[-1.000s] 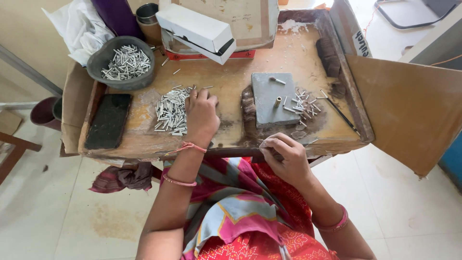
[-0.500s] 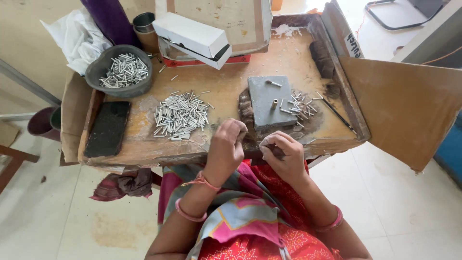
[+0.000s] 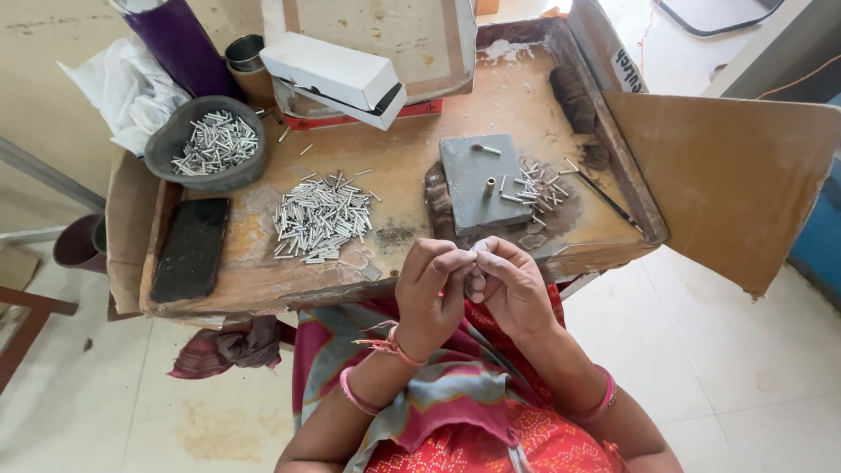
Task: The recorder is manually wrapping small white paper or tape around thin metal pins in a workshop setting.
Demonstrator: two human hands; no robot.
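Note:
My left hand (image 3: 431, 293) and my right hand (image 3: 506, 285) meet at the near edge of a worn wooden work tray (image 3: 394, 175), fingertips pinched together on a small silvery metal pin (image 3: 477, 249) that is mostly hidden. A loose pile of such pins (image 3: 320, 216) lies on the tray just beyond my left hand. A grey stone block (image 3: 480, 182) with a short brass tube (image 3: 490, 186) standing on it sits ahead of my right hand, and a smaller scatter of pins (image 3: 536, 186) lies beside it.
A dark bowl of pins (image 3: 210, 142) and a black phone (image 3: 191, 249) sit at the tray's left. White boxes (image 3: 337, 72), a metal cup (image 3: 244, 52) and a purple bottle (image 3: 180, 44) stand at the back. A cardboard flap (image 3: 727, 175) juts out on the right.
My left hand left the pin pile and came back toward my body to join my right hand. Both hands now pinch together at the tray's near edge.

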